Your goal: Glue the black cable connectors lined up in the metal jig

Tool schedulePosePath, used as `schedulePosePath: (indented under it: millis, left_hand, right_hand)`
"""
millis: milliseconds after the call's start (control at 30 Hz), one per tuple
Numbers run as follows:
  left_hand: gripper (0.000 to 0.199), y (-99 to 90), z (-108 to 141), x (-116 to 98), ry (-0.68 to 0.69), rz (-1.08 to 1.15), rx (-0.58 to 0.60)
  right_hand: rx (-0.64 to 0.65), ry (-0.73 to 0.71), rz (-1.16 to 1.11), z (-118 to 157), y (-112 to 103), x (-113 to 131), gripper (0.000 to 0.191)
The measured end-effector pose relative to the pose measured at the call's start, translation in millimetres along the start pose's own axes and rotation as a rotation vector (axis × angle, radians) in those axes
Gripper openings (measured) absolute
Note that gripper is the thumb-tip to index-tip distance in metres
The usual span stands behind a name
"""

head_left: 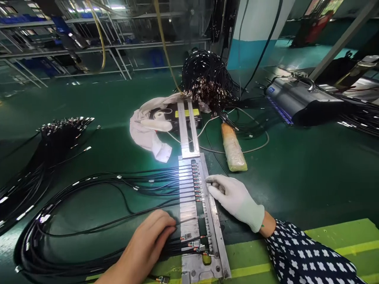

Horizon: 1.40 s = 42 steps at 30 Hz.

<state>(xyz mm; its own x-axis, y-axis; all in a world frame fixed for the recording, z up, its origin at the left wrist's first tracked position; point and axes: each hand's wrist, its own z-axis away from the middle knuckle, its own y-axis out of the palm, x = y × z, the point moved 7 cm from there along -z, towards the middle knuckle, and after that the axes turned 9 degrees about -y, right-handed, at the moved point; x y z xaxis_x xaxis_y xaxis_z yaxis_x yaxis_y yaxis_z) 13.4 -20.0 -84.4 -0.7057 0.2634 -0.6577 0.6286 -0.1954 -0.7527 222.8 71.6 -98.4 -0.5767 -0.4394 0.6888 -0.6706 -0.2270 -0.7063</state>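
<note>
Near the counter's point(290, 185) near edge, a cable point(186, 221) is being pinched over a metal fixture point(189, 266) by the left hand's point(152, 236) grip. The fixture's rail is being touched by the gloved right hand point(237, 197); whether its grip is closed cannot be told. Farther off, a yellow label point(186, 113), too small to read, is being displayed.
</note>
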Motion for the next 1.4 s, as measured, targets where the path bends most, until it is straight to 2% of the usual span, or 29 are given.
schedulePosePath:
  millis: [100,233,333,533,667,833,1033,1100,1267,1400]
  left_hand:
    - [0.019,-14.3,-2.3,2.5,0.066,0.015,-0.039]
    - [0.036,-16.3,-13.5,1.4,0.142,-0.032,0.107]
    - [0.042,-14.0,-23.6,1.2,0.154,-0.085,0.204]
    - [0.043,-14.1,-34.5,1.5,0.174,-0.107,0.287]
    - [0.043,-12.6,-32.9,0.6,0.2,-0.113,0.306]
    - [0.046,-14.4,-26.4,-2.7,0.252,-0.271,0.234]
    - [0.046,-8.3,-27.2,1.0,0.231,-0.148,0.283]
    - [0.047,-3.4,-24.1,5.2,0.244,-0.139,0.246]
    - [0.051,-2.3,-7.6,9.3,0.259,-0.38,-0.065]
    - [0.039,3.7,-13.4,-8.9,0.311,-0.485,-0.091]
  right_hand:
    - [-0.007,-0.003,-0.002,-1.1,0.0,0.6,0.016]
    - [-0.011,-0.003,0.002,-0.8,0.0,1.5,0.015]
    - [-0.01,-0.012,-0.002,-0.4,-0.4,2.7,0.016]
    - [-0.012,-0.014,-0.018,-1.6,-2.2,4.1,0.015]
    - [-0.011,-0.015,-0.028,-2.4,-2.8,4.9,0.012]
    - [-0.016,-0.016,-0.023,-3.1,-2.8,4.7,0.012]
    - [-0.035,-0.039,-0.021,-2.6,-1.5,2.9,0.012]
    - [-0.043,-0.044,-0.022,-2.6,-1.1,2.4,0.012]
    - [-0.048,-0.044,-0.033,-3.4,-0.8,2.0,0.014]
    - [-0.046,-0.029,-0.037,-3.7,-1.7,1.7,0.013]
